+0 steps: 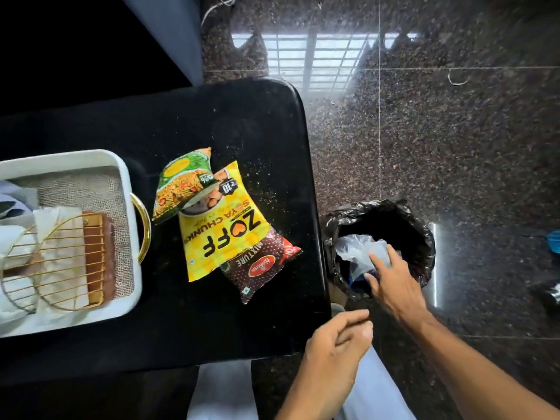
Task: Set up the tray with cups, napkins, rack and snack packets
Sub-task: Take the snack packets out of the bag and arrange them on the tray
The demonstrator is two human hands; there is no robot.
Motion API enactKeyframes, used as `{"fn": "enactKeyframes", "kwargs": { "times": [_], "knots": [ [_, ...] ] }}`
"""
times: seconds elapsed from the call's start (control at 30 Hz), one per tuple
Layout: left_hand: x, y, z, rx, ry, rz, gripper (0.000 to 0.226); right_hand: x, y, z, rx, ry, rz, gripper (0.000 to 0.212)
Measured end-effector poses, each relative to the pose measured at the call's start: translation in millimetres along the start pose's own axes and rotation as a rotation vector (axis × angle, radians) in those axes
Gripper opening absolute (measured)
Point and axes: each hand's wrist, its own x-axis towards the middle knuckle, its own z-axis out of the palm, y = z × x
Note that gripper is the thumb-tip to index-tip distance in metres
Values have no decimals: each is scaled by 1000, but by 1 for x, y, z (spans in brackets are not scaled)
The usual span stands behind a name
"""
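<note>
A white tray (pixel 127 189) with a gold handle sits at the left of the black table. In it lie a gold wire rack (pixel 63 262) and white napkins (pixel 57 219) on a burlap liner. Three snack packets overlap on the table: a green one (pixel 178 183), a yellow one (pixel 218 234) and a dark red one (pixel 263 265). My right hand (pixel 394 283) reaches over a bin, fingers spread, touching a clear plastic bag (pixel 354 250) inside it. My left hand (pixel 333 350) hovers at the table's right edge, fingers loosely curled and holding nothing. No cups can be made out.
The bin (pixel 424 237), lined with a black bag, stands on the dark granite floor just right of the black table (pixel 242 131). A blue object (pixel 554 241) lies at the far right edge.
</note>
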Motion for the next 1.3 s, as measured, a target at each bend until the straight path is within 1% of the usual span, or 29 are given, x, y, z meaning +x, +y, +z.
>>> {"fn": "enactKeyframes", "kwargs": {
  "times": [0.1, 0.17, 0.27, 0.33, 0.37, 0.47, 0.5, 0.53, 0.6, 0.67, 0.7, 0.77, 0.87, 0.9, 0.97, 1.07, 1.17, 1.23, 1.3],
  "knots": [
    [7, -8, 0, -49, 12, 11, 33, 22, 0, 23, -30, -120, 54, 51],
    [14, -14, 1, -59, 5, 15, 32, 38, -1, 36, -58, -191, 58, 48],
    [19, -17, 3, -81, -8, 41, 25, 59, -5, 42, -113, -314, 60, 51],
    [15, -12, 4, -82, -6, 58, 26, 65, -10, 36, -129, -350, 78, 53],
    [11, -8, 3, -85, 4, 78, 27, 64, -13, 29, -140, -339, 95, 53],
    [-16, 12, -4, -87, 73, 201, 26, 46, -27, -8, -117, -207, 174, 49],
    [-26, 20, -10, -88, 143, 271, 26, 36, -35, -24, -64, -134, 173, 46],
    [-36, 29, -18, -94, 246, 351, 26, 25, -45, -42, 6, -41, 151, 41],
    [-54, 44, -40, -129, 483, 507, 25, -1, -65, -78, 158, 181, 66, 32],
    [-77, 61, -74, -116, 639, 633, 21, -34, -101, -121, 344, 395, -60, 22],
    [-89, 70, -92, -93, 698, 676, 20, -53, -122, -142, 457, 472, -126, 16],
    [-106, 86, -129, 2, 795, 738, 20, -87, -169, -178, 639, 520, -220, 12],
    [-111, 107, -181, 276, 894, 803, 28, -116, -234, -207, 767, 467, -229, 16],
    [-108, 115, -194, 360, 880, 777, 30, -120, -255, -212, 793, 438, -210, 21],
    [-99, 132, -212, 500, 778, 673, 37, -120, -291, -218, 777, 400, -137, 37],
    [-83, 149, -225, 576, 604, 594, 43, -109, -327, -219, 623, 332, -2, 53],
    [-72, 155, -232, 552, 516, 569, 41, -99, -346, -217, 641, 260, 108, 58],
    [-68, 155, -236, 537, 492, 542, 39, -94, -354, -215, 661, 283, 145, 56],
    [-65, 150, -239, 518, 485, 536, 38, -90, -359, -210, 660, 320, 144, 52]
  ]
}}
